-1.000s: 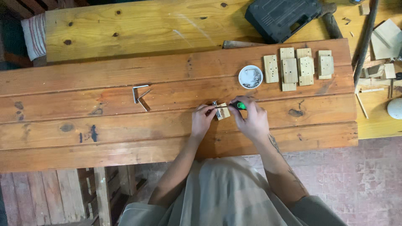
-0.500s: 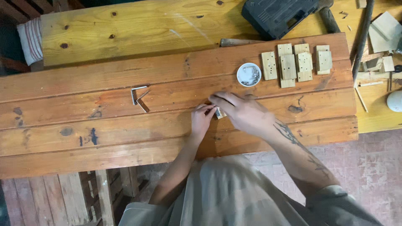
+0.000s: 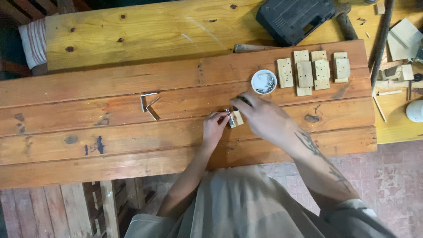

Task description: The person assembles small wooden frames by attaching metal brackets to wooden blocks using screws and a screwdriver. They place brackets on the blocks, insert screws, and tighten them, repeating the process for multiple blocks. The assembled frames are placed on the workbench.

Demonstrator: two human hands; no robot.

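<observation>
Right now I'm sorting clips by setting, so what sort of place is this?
Most likely a woodworking shop. A worn plank workbench carries small drilled wooden blocks, a dish of screws and a black tool case; the left hand steadies another small block.

A woodworking shop: plank workbench [image 3: 88, 132], drilled wood blocks [image 3: 308, 70], a dish of screws [image 3: 264, 82], a black tool case [image 3: 293, 17], offcuts [image 3: 403, 39] lying about.
</observation>
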